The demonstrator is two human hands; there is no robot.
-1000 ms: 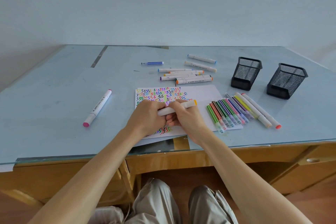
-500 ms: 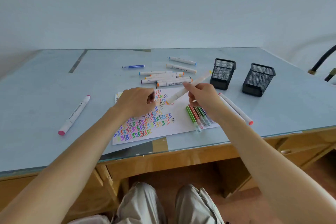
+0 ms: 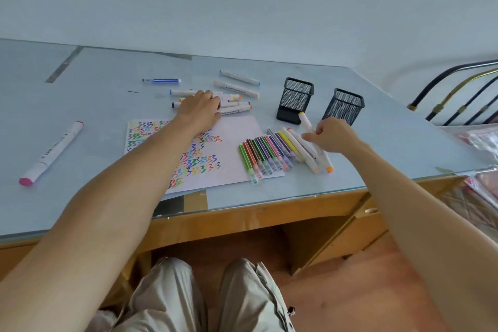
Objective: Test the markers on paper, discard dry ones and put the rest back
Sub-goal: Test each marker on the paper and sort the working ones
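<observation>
Pale blue wall rises behind a glass-topped counter [image 3: 80,105] on a wooden base, seen from the head camera. A sheet of paper [image 3: 237,137] covered in coloured zigzag scribbles lies near the front edge. Over the paper's right edge sits a row of thin coloured markers [image 3: 265,153], side by side, and just right of them lie thick white markers [image 3: 303,152]. The right hand [image 3: 332,136] holds a white marker with a yellow cap [image 3: 310,129], fingers curled around its barrel, tilted with one end up, above those thick ones. Behind the paper lies a cluster of white markers [image 3: 231,104]; the left hand [image 3: 200,110] rests on it, though whether its fingers are clamped on one I cannot tell. Two black mesh pen holders [image 3: 295,100] stand right of that cluster. A pink-capped marker [image 3: 51,153] lies alone, well left of the paper, and a blue pen [image 3: 161,80] lies behind the cluster.
</observation>
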